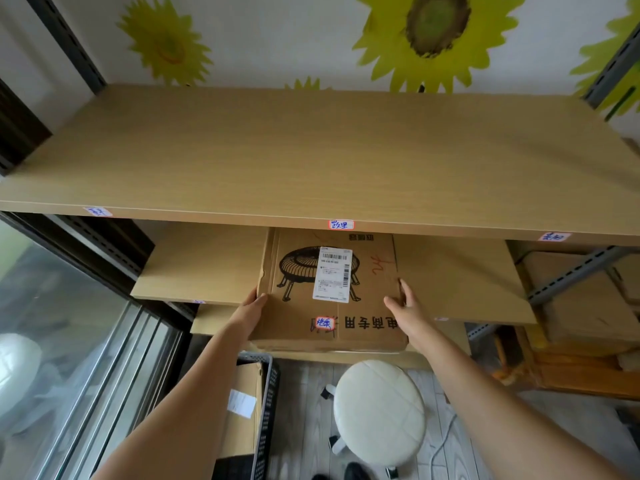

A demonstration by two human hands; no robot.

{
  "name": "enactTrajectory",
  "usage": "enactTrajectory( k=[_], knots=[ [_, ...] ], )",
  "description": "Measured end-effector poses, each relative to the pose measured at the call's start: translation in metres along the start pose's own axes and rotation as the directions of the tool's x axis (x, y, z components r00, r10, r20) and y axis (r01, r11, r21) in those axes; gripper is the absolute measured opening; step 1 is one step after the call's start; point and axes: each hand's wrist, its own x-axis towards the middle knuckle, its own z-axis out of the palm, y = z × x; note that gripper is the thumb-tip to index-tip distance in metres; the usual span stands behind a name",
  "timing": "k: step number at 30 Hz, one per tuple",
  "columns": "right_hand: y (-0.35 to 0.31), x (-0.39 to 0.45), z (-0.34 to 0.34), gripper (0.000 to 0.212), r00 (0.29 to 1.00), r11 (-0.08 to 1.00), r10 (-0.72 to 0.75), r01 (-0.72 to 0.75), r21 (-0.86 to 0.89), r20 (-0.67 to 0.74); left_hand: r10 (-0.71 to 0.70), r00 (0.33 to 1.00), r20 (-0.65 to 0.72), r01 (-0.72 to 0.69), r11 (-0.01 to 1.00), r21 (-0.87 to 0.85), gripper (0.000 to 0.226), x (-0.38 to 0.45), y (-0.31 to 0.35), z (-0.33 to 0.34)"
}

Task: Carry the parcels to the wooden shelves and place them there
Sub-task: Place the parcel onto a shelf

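A large flat cardboard parcel point(301, 313) with a printed heater drawing and a white shipping label lies on the second wooden shelf point(204, 265), its front part jutting past the shelf edge. My left hand point(251, 308) grips its left side. My right hand point(403, 303) holds its right edge, fingers curled over the top. The broad top wooden shelf point(311, 150) above is bare and hides the parcel's far end.
A white round stool point(379, 412) stands on the floor below. A grey crate point(266, 410) with another boxed parcel point(242, 407) sits at lower left. Glass sliding door point(69, 358) on the left. More cardboard boxes point(581, 299) fill the rack at right.
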Motion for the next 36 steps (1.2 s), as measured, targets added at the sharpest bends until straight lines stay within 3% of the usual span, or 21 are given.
enactTrajectory(
  k=[4,7,9,12,16,22,26,29,32,34,36],
  knots=[
    [0.002,0.007,0.002,0.069,0.998,0.998,0.053,-0.054,-0.016,-0.033,-0.138,0.99,-0.018,0.139,0.989,0.058,0.049,0.003,0.002,-0.003],
    [0.001,0.007,0.005,0.082,0.971,0.969,0.234,-0.237,-0.072,-0.045,-0.361,0.933,-0.007,0.359,0.926,0.119,0.076,-0.002,0.004,-0.004],
    [-0.001,0.004,0.007,0.09,0.947,0.943,0.321,-0.321,-0.088,-0.022,-0.412,0.911,-0.012,0.411,0.907,0.095,0.086,-0.004,0.004,-0.005],
    [-0.007,0.004,0.006,0.089,0.939,0.934,0.344,-0.345,-0.089,-0.017,-0.36,0.933,-0.021,0.36,0.933,0.022,0.074,-0.004,0.009,-0.004],
    [-0.016,0.01,0.0,0.078,0.959,0.958,0.283,-0.283,-0.045,-0.021,-0.179,0.978,-0.107,0.176,0.984,-0.042,0.048,-0.002,0.015,0.002],
    [-0.026,0.016,-0.002,0.063,0.989,0.998,0.061,-0.061,0.004,-0.131,0.005,0.998,-0.058,-0.023,0.95,-0.313,0.01,0.0,0.014,0.016],
    [-0.026,0.023,-0.002,0.051,0.983,0.999,-0.014,0.021,0.04,-0.184,0.049,0.998,-0.036,-0.058,0.943,-0.329,0.014,-0.002,0.016,0.018],
    [-0.024,0.027,0.005,0.05,0.958,0.993,0.014,0.02,0.116,-0.286,0.051,0.998,-0.045,-0.062,0.947,-0.315,0.017,0.0,0.008,0.012],
    [-0.005,0.022,0.023,0.053,0.881,0.973,0.158,-0.062,0.221,-0.447,0.033,0.997,-0.075,-0.051,0.969,-0.243,0.045,-0.004,-0.018,-0.003],
    [0.015,0.011,0.042,0.055,0.834,0.961,0.26,-0.176,0.212,-0.487,0.018,0.995,-0.096,-0.036,0.982,-0.184,0.049,-0.011,-0.042,-0.021],
    [0.036,-0.002,0.065,0.057,0.829,0.945,0.326,-0.293,0.145,-0.453,-0.006,0.991,-0.13,-0.01,0.993,-0.121,0.044,-0.013,-0.075,-0.045]
  ],
)
